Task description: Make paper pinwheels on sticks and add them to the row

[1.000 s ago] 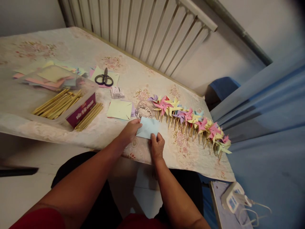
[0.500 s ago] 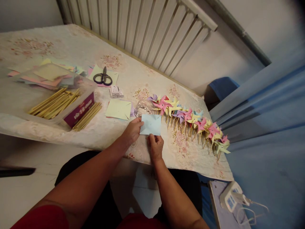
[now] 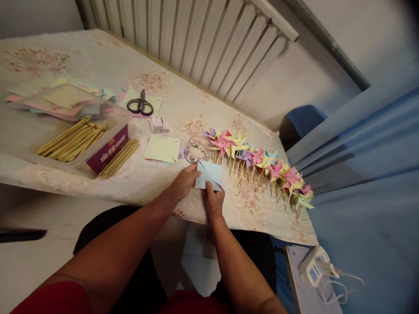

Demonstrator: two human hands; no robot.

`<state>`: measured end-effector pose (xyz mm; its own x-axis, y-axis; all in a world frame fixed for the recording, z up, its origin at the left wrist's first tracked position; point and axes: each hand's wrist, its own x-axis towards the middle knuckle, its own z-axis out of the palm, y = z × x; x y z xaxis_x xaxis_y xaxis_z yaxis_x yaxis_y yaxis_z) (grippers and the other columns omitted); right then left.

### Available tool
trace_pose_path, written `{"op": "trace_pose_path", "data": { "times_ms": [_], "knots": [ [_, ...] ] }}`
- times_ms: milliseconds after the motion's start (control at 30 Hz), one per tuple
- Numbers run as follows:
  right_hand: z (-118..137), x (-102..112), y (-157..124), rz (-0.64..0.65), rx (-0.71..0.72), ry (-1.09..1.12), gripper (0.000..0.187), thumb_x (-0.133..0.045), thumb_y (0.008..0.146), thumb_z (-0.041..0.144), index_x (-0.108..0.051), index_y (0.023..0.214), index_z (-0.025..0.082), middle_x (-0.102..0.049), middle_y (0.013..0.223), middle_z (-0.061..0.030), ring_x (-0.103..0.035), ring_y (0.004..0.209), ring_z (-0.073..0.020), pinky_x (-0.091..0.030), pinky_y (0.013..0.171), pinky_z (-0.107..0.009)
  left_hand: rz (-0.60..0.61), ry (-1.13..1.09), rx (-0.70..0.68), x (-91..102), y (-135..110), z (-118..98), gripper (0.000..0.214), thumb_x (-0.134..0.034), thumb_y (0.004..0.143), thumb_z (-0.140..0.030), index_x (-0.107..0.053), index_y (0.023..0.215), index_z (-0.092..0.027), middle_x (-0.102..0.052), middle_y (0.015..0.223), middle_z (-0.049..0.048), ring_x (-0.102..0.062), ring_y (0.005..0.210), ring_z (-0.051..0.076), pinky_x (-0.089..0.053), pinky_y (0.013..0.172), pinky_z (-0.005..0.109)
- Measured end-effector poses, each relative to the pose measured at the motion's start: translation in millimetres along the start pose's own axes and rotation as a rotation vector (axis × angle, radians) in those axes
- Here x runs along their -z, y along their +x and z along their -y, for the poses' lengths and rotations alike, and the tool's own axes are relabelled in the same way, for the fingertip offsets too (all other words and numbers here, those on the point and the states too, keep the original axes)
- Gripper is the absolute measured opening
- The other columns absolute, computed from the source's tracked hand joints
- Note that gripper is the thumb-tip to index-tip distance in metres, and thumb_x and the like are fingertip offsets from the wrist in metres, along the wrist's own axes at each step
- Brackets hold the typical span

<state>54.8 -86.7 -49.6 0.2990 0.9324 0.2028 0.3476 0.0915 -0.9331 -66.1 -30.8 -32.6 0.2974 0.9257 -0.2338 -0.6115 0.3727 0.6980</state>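
A light blue paper square [image 3: 211, 172] with slits cut in from its corners is held over the front part of the table. My left hand [image 3: 186, 179] pinches its left edge between thumb and fingers. At its lower right, my right hand [image 3: 214, 199] grips the paper, the thumb on top and a lower corner lifting. Just behind the paper sits a clear round dish [image 3: 196, 150] with small shiny pins. To the left lies a stack of slit paper squares [image 3: 162, 148], pale yellow on top.
A row of finished paper pinwheels [image 3: 257, 158] on sticks runs along the right. At left stand a plastic box [image 3: 73, 163] of wooden sticks, a loose stick bundle [image 3: 119, 159], small boxes [image 3: 159, 124] and dark scissors [image 3: 140, 105] on paper. A power strip [image 3: 314, 267] lies at lower right.
The blue paper has come slightly toward me and turned, showing its slits more clearly. My right thumb has moved up onto its face, and the lower right corner is now raised.
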Motion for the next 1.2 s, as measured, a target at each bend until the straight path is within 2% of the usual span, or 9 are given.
{"op": "trace_pose_path", "data": {
  "times_ms": [167, 300, 433, 533, 633, 700, 833, 900, 1200],
  "knots": [
    [1.0, -0.5, 0.5, -0.017, -0.021, 0.007, 0.034, -0.058, 0.086, 0.045, -0.069, 0.075, 0.015, -0.069, 0.072, -0.0037, -0.058, 0.07, -0.0182, -0.049, 0.073, -0.032, -0.019, 0.134, -0.007, 1.7, -3.3, 1.7, 0.019, -0.067, 0.07, -0.017, -0.069, 0.088, -0.013, -0.069, 0.071, 0.0019, -0.059, 0.056, 0.013, -0.043, 0.054, 0.022],
    [3.6, -0.3, 0.5, -0.002, -0.046, 0.002, 0.036, -0.056, 0.086, 0.044, -0.062, 0.064, 0.017, -0.059, 0.058, 0.0008, -0.05, 0.06, -0.0149, -0.044, 0.064, -0.029, -0.027, 0.162, -0.004, 2.6, -6.5, -4.4, 0.015, -0.065, 0.072, -0.017, -0.067, 0.086, -0.013, -0.07, 0.075, 0.0032, -0.062, 0.061, 0.014, -0.048, 0.06, 0.024],
    [1.0, 0.1, 0.3, -0.008, -0.055, -0.014, 0.039, -0.055, 0.087, 0.045, -0.053, 0.057, 0.02, -0.05, 0.052, 0.0039, -0.045, 0.055, -0.013, -0.04, 0.059, -0.027, -0.074, 0.109, 0.012, 6.2, -6.9, -11.7, 0.016, -0.068, 0.073, -0.016, -0.065, 0.089, -0.013, -0.071, 0.081, 0.0055, -0.066, 0.068, 0.015, -0.051, 0.068, 0.026],
    [-3.2, 0.2, 0.3, -0.009, -0.074, -0.018, 0.042, -0.055, 0.088, 0.046, -0.05, 0.055, 0.021, -0.048, 0.05, 0.0044, -0.044, 0.053, -0.0126, -0.038, 0.057, -0.027, -0.073, 0.008, 0.025, 9.1, -6.9, -15.1, 0.02, -0.071, 0.078, -0.028, -0.063, 0.09, -0.013, -0.072, 0.083, 0.0082, -0.068, 0.071, 0.017, -0.052, 0.069, 0.028],
    [-5.2, 0.2, 0.6, -0.01, -0.079, -0.019, 0.043, -0.054, 0.088, 0.046, -0.049, 0.053, 0.021, -0.048, 0.05, 0.0044, -0.045, 0.053, -0.0127, -0.039, 0.058, -0.027, -0.054, -0.061, 0.084, 10.9, -7.8, -16.6, 0.029, -0.06, 0.088, -0.041, -0.063, 0.09, -0.013, -0.073, 0.083, 0.0117, -0.069, 0.071, 0.019, -0.053, 0.069, 0.03],
    [-5.3, 0.3, 0.9, -0.013, -0.074, -0.023, 0.043, -0.054, 0.088, 0.046, -0.05, 0.053, 0.021, -0.049, 0.05, 0.0041, -0.046, 0.054, -0.0131, -0.039, 0.06, -0.027, -0.055, -0.068, 0.122, 11.3, -9.0, -16.7, 0.028, -0.056, 0.09, -0.038, -0.064, 0.089, -0.012, -0.073, 0.081, 0.0122, -0.069, 0.069, 0.019, -0.053, 0.069, 0.031],
    [-6.1, 0.7, 1.4, -0.016, -0.067, -0.014, 0.043, -0.054, 0.088, 0.047, -0.051, 0.054, 0.021, -0.05, 0.05, 0.0039, -0.046, 0.054, -0.0137, -0.039, 0.06, -0.028, -0.039, -0.04, 0.141, 10.0, -11.7, -14.7, 0.012, -0.066, 0.081, -0.022, -0.066, 0.087, -0.012, -0.072, 0.077, 0.0086, -0.067, 0.068, 0.017, -0.052, 0.07, 0.03],
    [-7.2, 0.8, 1.6, -0.019, -0.051, -0.013, 0.043, -0.055, 0.087, 0.048, -0.052, 0.055, 0.021, -0.051, 0.051, 0.0037, -0.046, 0.055, -0.0138, -0.039, 0.06, -0.028, -0.021, -0.019, 0.143, 8.9, -12.6, -12.5, 0.013, -0.071, 0.076, -0.019, -0.067, 0.086, -0.012, -0.071, 0.077, 0.0067, -0.066, 0.067, 0.016, -0.051, 0.069, 0.028],
    [-7.1, 0.0, 4.4, -0.06, -0.048, -0.022, 0.035, -0.055, 0.084, 0.047, -0.058, 0.065, 0.018, -0.055, 0.062, 0.0014, -0.045, 0.062, -0.014, -0.038, 0.06, -0.027, 0.062, 0.048, 0.087, 10.1, -13.8, 5.0, 0.017, -0.07, 0.081, -0.032, -0.063, 0.073, -0.018, -0.062, 0.074, 0.003, -0.057, 0.065, 0.015, -0.05, 0.064, 0.025]
  ]
}}
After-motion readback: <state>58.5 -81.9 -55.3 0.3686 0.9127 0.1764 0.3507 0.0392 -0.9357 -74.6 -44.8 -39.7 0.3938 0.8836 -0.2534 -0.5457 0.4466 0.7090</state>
